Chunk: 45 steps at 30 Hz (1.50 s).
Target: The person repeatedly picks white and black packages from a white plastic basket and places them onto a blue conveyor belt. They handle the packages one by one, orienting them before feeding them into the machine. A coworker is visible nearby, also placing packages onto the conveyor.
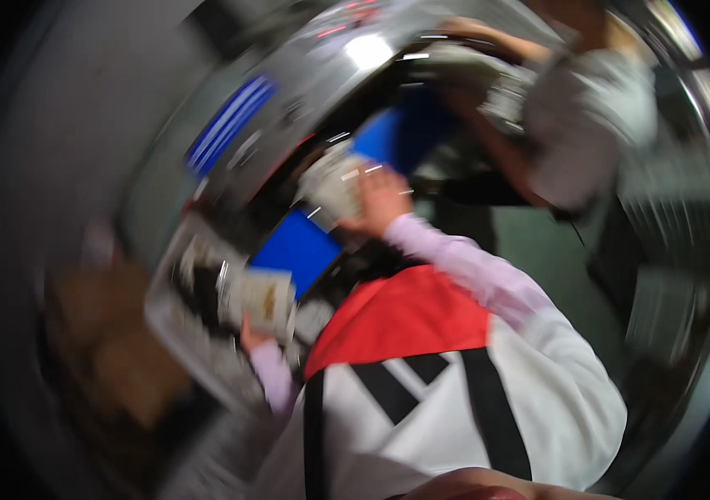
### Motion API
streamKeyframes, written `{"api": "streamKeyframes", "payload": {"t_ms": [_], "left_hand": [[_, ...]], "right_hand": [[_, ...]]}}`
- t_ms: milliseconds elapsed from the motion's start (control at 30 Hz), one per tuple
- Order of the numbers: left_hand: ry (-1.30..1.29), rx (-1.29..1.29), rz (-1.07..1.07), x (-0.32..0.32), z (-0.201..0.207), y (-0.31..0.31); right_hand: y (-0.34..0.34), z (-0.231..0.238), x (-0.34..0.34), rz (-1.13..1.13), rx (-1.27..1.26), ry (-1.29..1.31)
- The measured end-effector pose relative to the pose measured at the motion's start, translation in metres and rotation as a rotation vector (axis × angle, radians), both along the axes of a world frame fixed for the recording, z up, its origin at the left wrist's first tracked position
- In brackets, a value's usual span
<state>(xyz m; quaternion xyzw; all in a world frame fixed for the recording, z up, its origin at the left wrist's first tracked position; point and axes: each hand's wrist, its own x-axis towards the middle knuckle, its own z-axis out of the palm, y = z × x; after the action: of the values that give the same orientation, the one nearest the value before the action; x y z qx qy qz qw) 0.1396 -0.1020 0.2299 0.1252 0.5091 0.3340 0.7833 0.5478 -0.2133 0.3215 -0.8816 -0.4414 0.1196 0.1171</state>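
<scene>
My left hand [258, 337] is closed on the lower edge of a whitish packet [262, 300] with a yellowish-brown patch, over a pale plastic tub [173, 329] at the left. Farther up and to the right, my right hand [384, 202] lies against the side of a second whitish packet [328, 183], fingers stretched and apart. That packet rests on a blue belt-like surface [299, 252] that runs on either side of it. Motion blurs both packets, so their contents cannot be made out.
Behind the blue surface runs a shiny metal housing [313, 79] with a blue striped label [230, 125]. A co-worker [592, 125] reaches over its far end with pale packets. Brown boxes [122, 342] stand at the left. Pale stacked crates [663, 308] are at the right.
</scene>
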Motion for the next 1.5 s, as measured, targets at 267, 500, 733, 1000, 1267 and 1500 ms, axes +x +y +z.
{"api": "streamKeyframes", "payload": {"t_ms": [267,500,733,1000,1267,1500], "left_hand": [[0.065,0.216,0.567,-0.059,-0.016,-0.013],[0.038,0.304,0.665,-0.040,-0.066,0.017],[0.299,-0.005,0.442,-0.034,-0.170,0.051],[0.723,0.270,0.041,-0.001,-0.065,0.055],[0.589,0.289,-0.299,0.096,-0.014,0.040],[0.738,0.476,-0.632,0.124,-0.010,0.065]], "right_hand": [[0.007,-0.041,-0.038,0.221,0.201,-0.170],[0.001,-0.048,-0.034,0.369,0.246,-0.206],[-0.003,-0.042,-0.078,0.443,0.273,-0.069],[0.009,-0.025,-0.066,0.475,0.200,0.110],[-0.010,-0.033,-0.045,0.436,0.477,-0.054],[-0.051,-0.035,-0.008,0.186,0.396,-0.022]]}}
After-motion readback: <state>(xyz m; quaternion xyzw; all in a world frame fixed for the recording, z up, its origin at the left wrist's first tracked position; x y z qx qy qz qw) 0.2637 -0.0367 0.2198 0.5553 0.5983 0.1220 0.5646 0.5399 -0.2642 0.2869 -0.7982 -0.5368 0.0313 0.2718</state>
